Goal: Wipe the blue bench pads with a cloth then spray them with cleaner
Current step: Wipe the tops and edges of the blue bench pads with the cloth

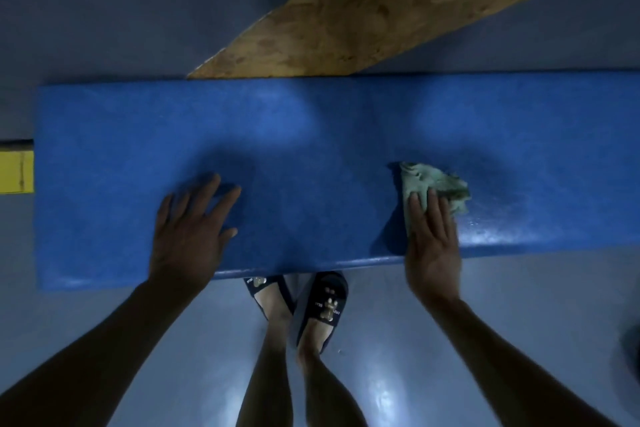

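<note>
Pad (311, 135), blue, lies across the floor (415, 340). Cloth (433, 191) sits on the pad's near right part, pressed under the right hand's (433, 246) flat fingers. Left hand (188, 229) rests spread on the pad, holding nothing.

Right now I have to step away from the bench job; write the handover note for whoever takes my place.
Left hand: flat, fingers spread, resting on the blue bench pad, holding nothing.
Right hand: straight fingers pressing the green cloth onto the pad's right half, near the front edge.
Done: a wet sheen shows right of the cloth, so wiping is under way.
Left: how much is wiped cannot be told; no cleaner bottle in view, spraying remains.
</note>
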A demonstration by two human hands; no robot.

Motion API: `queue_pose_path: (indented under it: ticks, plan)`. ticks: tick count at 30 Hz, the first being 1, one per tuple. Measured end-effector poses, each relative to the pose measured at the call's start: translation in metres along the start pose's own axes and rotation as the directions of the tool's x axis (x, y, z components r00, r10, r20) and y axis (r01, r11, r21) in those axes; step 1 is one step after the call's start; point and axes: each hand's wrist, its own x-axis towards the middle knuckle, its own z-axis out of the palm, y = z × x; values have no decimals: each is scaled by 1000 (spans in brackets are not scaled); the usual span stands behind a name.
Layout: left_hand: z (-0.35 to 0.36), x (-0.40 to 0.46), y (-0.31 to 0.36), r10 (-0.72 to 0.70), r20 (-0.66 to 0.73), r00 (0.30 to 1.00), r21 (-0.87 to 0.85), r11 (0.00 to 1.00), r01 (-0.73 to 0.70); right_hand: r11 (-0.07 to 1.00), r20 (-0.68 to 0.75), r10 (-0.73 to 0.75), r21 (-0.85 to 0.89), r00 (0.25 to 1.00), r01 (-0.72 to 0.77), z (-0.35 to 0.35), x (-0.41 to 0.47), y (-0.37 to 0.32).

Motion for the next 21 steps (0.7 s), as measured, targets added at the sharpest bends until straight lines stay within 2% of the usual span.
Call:
queue_pose_path:
  ticks: [2,4,6,7,10,12,14,17,19,21]
  plan:
    - [7,-17,-5,-1,-7,1000,4,1000,1,976,-62,186,124,981,-177,21,-10,-45]
    - [10,-28,-8,6,8,1000,23,1000,-6,965,-109,174,217,979,-147,40,-27,-96]
    - [10,-34,-10,-3,27,1000,39,999,2,977,-55,-40,207,998,51,53,-50,-136]
    - [10,-36,-10,-5,41,999,54,999,3,966,-2,-184,184,983,182,55,-60,-146]
    - [7,-34,-12,16,105,994,92,995,-25,846,102,-531,117,841,520,46,-58,-118]
    - [4,-29,-13,-2,156,988,95,995,-13,785,133,-616,26,776,619,33,-45,-70]
    - [2,-27,-11,-27,195,980,85,996,10,824,107,-556,-61,824,564,16,-36,-14]
    - [4,-29,-8,-46,218,975,56,998,34,951,34,-291,-99,956,292,-4,-35,44]
    - [6,-30,-8,-48,212,976,40,998,41,988,-3,-139,-65,990,139,-1,-39,45]
    - [9,-30,-8,-40,205,978,25,999,36,998,-82,35,51,996,-31,11,-42,16]
